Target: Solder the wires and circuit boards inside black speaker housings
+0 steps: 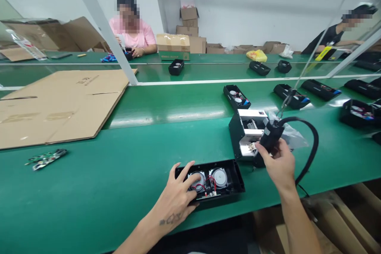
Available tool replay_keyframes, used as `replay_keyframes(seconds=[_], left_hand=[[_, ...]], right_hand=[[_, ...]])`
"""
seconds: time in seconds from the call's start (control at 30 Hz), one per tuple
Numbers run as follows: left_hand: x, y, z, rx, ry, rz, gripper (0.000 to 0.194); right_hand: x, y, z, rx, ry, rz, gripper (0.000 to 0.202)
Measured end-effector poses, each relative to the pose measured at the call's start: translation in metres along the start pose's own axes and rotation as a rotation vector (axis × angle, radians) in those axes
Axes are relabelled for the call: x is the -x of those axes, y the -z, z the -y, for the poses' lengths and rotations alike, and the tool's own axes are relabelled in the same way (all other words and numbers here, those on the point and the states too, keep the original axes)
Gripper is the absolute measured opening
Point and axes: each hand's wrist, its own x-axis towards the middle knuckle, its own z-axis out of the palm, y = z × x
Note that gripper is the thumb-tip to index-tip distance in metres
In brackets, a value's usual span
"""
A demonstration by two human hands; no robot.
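Observation:
My left hand (180, 192) grips the left end of an open black speaker housing (238, 180) at the bench's near edge. Its fingers spread over the far wall and a driver, with the thumb at the near side. Two round speaker drivers (219, 177), red wires and a small circuit board show inside. My right hand (281, 164) is wrapped round a black electric screwdriver (270, 137), hung from a cord. The screwdriver points down at the front of a black and silver screw feeder (236, 135); its tip is hidden.
Flattened cardboard (65, 107) covers the left of the green bench, with circuit boards (47, 159) nearer me. More black housings (236, 97) lie beyond the feeder and along the right. A plastic bag (294, 137) is behind the screwdriver. One person (139, 35) sits opposite, another (324, 39) at far right.

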Motion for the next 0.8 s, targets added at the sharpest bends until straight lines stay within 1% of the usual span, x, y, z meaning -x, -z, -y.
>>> replay_keyframes(seconds=[0.07,0.1,0.2,0.23,0.27,0.33,0.37,0.47,0.53,0.6,0.67,0.73,0.8], left_hand=[[0.001,-0.002,0.001,0.002,-0.003,-0.013,0.028],[0.001,-0.002,0.001,0.007,-0.004,-0.022,0.028],[0.001,-0.004,0.003,0.035,-0.001,-0.055,0.029],[0.001,-0.005,0.003,0.045,0.003,-0.071,0.03],[0.001,-0.006,0.004,0.055,0.007,-0.091,0.031],[0.0,-0.009,0.005,0.068,0.012,-0.128,0.032],[0.0,-0.01,0.005,0.072,0.011,-0.14,0.032],[0.001,-0.014,0.006,0.084,0.007,-0.162,0.031],[0.001,-0.016,0.006,0.095,0.014,-0.169,0.031],[0.001,-0.016,0.006,0.101,0.02,-0.177,0.03],[0.0,-0.016,0.006,0.104,0.015,-0.2,0.03],[0.0,-0.016,0.006,0.104,-0.002,-0.226,0.03],[-0.001,-0.016,0.006,0.104,-0.018,-0.239,0.032]], right_hand=[[0.002,-0.003,0.0,-0.089,-0.004,-0.035,0.043],[0.004,-0.003,-0.001,-0.169,-0.01,-0.017,0.041],[0.008,-0.004,-0.004,-0.397,-0.043,0.148,0.036],[0.009,-0.003,-0.004,-0.425,-0.049,0.187,0.035],[0.01,-0.002,-0.003,-0.435,-0.048,0.196,0.033],[0.008,0.004,0.004,-0.466,-0.024,0.144,0.034],[0.005,0.007,0.009,-0.489,0.008,0.081,0.035],[-0.007,0.016,0.03,-0.588,0.167,-0.115,0.039],[-0.018,0.017,0.041,-0.623,0.258,-0.171,0.04],[-0.027,0.012,0.047,-0.589,0.272,-0.171,0.039],[-0.035,0.005,0.047,-0.532,0.241,-0.161,0.036],[-0.039,-0.002,0.045,-0.492,0.211,-0.125,0.033],[-0.04,-0.005,0.043,-0.461,0.187,-0.057,0.031]])
